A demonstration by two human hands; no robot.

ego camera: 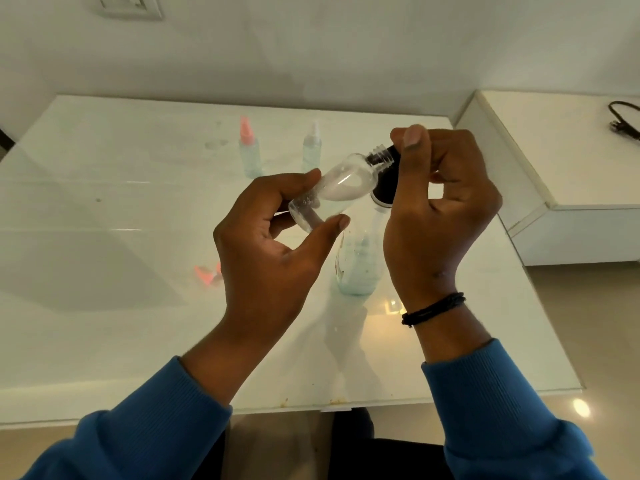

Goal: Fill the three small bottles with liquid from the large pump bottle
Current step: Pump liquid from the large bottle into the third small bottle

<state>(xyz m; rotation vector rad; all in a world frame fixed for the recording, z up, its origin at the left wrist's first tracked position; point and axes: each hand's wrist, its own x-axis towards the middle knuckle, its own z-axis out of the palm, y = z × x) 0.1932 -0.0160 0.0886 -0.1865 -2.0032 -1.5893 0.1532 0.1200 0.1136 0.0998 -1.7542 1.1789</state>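
Above the desk [104, 323], a small open bottle [332, 188] is pinched sideways in the left hand [273, 247], its mouth at the pump top [386, 183] pinched by the right hand [440, 209]. Liquid could be spilled if the mouth slips away.

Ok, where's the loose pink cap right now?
The pink cap lies on the table, just left of the left hand, nearer than the two capped bottles.
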